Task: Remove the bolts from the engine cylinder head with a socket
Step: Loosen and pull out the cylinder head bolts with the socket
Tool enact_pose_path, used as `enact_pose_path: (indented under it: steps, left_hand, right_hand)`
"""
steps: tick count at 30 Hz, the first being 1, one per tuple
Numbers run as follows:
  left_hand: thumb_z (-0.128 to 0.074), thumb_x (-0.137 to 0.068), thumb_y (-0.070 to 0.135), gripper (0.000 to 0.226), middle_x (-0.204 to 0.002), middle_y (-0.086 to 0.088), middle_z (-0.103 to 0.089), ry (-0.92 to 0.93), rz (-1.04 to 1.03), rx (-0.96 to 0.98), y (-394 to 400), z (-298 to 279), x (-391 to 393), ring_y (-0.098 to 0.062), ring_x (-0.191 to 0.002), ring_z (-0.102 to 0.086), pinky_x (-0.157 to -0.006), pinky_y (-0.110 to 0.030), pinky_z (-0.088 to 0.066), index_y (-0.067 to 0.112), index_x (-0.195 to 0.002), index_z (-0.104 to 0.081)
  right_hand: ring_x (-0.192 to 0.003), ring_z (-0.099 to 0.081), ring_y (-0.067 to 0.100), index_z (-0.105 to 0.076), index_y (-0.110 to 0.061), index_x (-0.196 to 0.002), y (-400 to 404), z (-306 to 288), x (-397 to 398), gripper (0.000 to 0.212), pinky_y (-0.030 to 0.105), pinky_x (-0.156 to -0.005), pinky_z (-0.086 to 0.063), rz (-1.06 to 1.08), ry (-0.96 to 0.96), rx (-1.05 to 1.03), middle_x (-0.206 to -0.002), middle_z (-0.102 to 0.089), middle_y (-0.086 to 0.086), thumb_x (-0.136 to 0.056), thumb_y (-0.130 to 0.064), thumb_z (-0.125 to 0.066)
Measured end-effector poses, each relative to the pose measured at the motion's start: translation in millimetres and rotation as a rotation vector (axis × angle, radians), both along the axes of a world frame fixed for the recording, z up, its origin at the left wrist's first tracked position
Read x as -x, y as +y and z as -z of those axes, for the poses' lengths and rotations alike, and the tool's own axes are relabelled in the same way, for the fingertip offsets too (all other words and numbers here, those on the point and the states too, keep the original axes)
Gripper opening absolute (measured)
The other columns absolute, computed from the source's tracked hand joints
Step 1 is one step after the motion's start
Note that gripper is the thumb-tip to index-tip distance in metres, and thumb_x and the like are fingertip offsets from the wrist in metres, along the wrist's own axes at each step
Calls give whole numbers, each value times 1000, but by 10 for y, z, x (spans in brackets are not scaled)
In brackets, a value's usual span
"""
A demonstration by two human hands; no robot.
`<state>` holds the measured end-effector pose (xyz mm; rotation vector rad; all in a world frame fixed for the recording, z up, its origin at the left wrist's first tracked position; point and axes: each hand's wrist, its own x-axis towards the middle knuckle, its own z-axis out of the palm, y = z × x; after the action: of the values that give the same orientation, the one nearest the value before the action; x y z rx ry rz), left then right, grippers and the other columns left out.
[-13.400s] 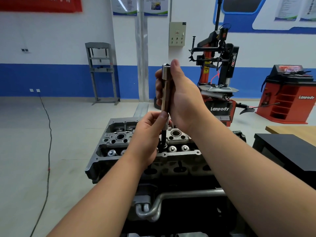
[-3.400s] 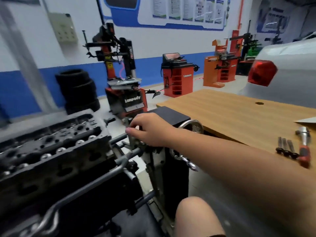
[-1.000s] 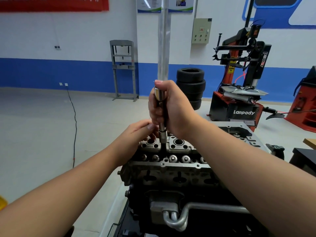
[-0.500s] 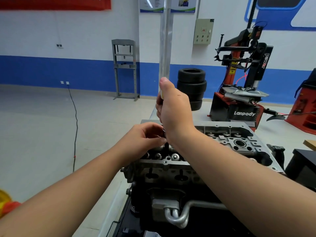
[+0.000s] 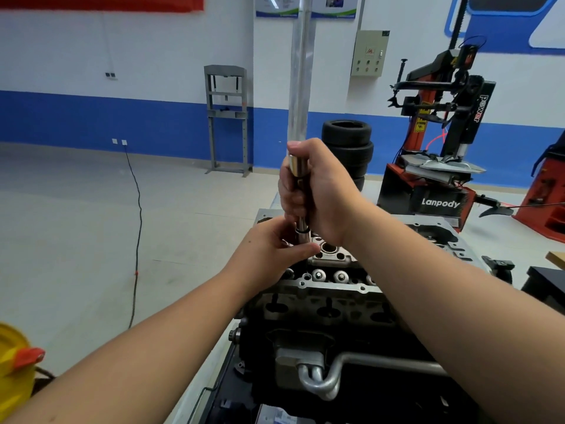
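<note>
At frame centre, the right hand [image 5: 318, 191] is gripping the socket [image 5: 301, 209] upright over the cylinder head [image 5: 336, 289]; the left hand [image 5: 272, 249] is pinching its tip. Tilting it risks slipping off the bolt.

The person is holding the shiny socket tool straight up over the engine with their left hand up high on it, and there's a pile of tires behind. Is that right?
Almost. The head view shows the right hand gripping high on the socket tool. The left hand is lower, at the tool's bottom end on the cylinder head. The tool stands upright, and the tires are stacked behind.
</note>
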<state>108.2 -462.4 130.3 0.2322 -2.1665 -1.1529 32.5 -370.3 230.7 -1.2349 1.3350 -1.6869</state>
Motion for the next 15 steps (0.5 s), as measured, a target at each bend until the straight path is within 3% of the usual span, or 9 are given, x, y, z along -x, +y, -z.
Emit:
enact_pose_path:
  steps: [3, 6, 8, 10, 15]
  left_hand:
    - [-85, -85, 31, 23, -68, 18, -65, -20, -16, 9, 4, 9, 29, 2, -58, -55, -59, -10, -42, 31, -76, -64]
    - [-65, -90, 53, 13, -86, 15, -74, -38, 31, -53, -14, 7, 14, 0, -74, -65, -71, -20, -51, 41, -93, -68]
    - [-51, -92, 60, 24, -99, 15, -76, -81, 52, -55, -18, 9, 8, 0, -93, -70, -86, -31, -53, 48, -106, -67]
    - [-46, -92, 63, 27, -102, 17, -76, -100, 37, -24, -4, -3, 10, 0, -97, -70, -89, -35, -52, 51, -107, -65]
    - [-55, -95, 58, 26, -94, 9, -76, -79, 17, -10, 49, -35, 15, -23, -89, -70, -86, -55, -55, 37, -99, -69]
  right_hand:
    - [-52, -23, 18, -45, -16, -54, -1, -19, 88, 42, 31, -51, -26, -72, -16, -34, -50, -34, -2, -86, -44, -45]
    - [-53, -30, 18, -48, -14, -59, 12, -62, 123, 42, 31, -54, -30, -55, -30, -79, -54, -39, 0, -90, -43, -46]
    - [-55, -46, 18, -57, -13, -66, 26, -99, 144, 38, 31, -60, -40, 40, -54, -75, -60, -52, 3, -93, -39, -51]
    - [-57, -56, 18, -64, -11, -73, 28, -119, 129, 32, 35, -68, -47, 187, -27, -22, -62, -63, 4, -95, -32, -52]
    - [-53, -42, 17, -54, -18, -66, -94, -52, -73, 28, 35, -62, -37, 457, 55, 43, -49, -49, -6, -89, -30, -43]
